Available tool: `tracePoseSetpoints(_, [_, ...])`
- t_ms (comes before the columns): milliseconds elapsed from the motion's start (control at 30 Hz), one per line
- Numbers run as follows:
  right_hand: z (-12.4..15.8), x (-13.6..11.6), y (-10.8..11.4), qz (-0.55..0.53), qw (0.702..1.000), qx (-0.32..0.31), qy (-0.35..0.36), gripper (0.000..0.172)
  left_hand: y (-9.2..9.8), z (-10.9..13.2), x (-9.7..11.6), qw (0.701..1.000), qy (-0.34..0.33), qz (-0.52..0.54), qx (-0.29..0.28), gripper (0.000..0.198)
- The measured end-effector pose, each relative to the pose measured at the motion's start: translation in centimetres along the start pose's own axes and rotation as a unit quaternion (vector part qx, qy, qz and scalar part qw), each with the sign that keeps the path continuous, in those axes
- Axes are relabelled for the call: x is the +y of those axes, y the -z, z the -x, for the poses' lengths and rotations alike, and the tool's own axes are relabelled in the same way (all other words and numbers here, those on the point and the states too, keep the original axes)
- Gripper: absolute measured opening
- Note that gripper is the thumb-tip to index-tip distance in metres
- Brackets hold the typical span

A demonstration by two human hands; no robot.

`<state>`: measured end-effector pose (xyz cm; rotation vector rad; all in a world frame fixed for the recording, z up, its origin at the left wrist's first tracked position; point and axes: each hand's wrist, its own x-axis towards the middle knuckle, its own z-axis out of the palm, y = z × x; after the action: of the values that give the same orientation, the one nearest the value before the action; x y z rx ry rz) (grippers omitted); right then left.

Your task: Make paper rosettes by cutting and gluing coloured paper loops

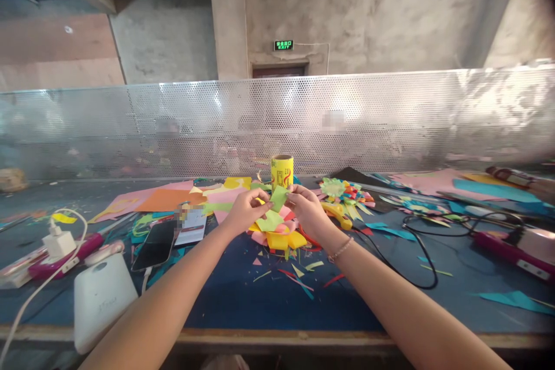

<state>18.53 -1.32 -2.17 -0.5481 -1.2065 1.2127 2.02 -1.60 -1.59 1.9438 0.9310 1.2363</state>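
Note:
Between my two hands is a small piece of green paper (279, 198), raised over the table. My left hand (249, 208) pinches its left edge with thumb and finger. On the other side, my right hand (306, 206), with a bracelet at the wrist, grips the upper right edge. Just below lies a pile of yellow, pink and light green paper pieces (286, 239), some of them curled. A yellow printed cylinder (282, 171) with an open top stands right behind the hands. Close to my right hand rests a yellow tool (338, 215), partly hidden.
Phones (155, 245), a white power bank (104, 300) and a purple power strip (67, 263) lie on the left. A black cable (427, 283) loops on the right near another power strip (515, 254). A perforated metal screen (347, 127) stands along the table's back.

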Motion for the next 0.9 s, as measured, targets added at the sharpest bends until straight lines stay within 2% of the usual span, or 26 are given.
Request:
tracePoseSetpoints(633, [0.1, 0.1, -0.1, 0.003, 1.000, -0.005, -0.008, 0.018, 0.0, -0.1, -0.2, 1.000, -0.002, -0.008, 0.007, 0.023])
tracePoseSetpoints(700, [-0.1, 0.0, 0.1, 0.027, 1.000, -0.016, -0.004, 0.018, 0.0, -0.1, -0.4, 1.000, -0.003, -0.007, 0.005, 0.023])
tracePoseSetpoints(767, [-0.6, -0.4, 1.1, 0.115, 0.993, -0.020, 0.026, 0.017, 0.1, -0.2, -0.5, 1.000, -0.002, -0.005, 0.008, 0.023])
tracePoseSetpoints(800, [-0.9, -0.7, 1.9, 0.191, 0.980, -0.010, 0.053, 0.016, 0.1, -0.2, -0.7, 1.000, -0.001, -0.005, 0.011, 0.023])
tracePoseSetpoints(833, [-1.3, -1.0, 3.0, 0.294, 0.952, 0.008, 0.086, 0.014, 0.1, -0.3, -0.8, 1.000, 0.000, -0.008, 0.016, 0.022])
tracePoseSetpoints(900, [-2.1, -1.5, 5.8, 0.507, 0.846, 0.076, 0.146, 0.013, 0.2, -0.4, -1.0, 0.999, 0.003, -0.016, 0.029, 0.021])
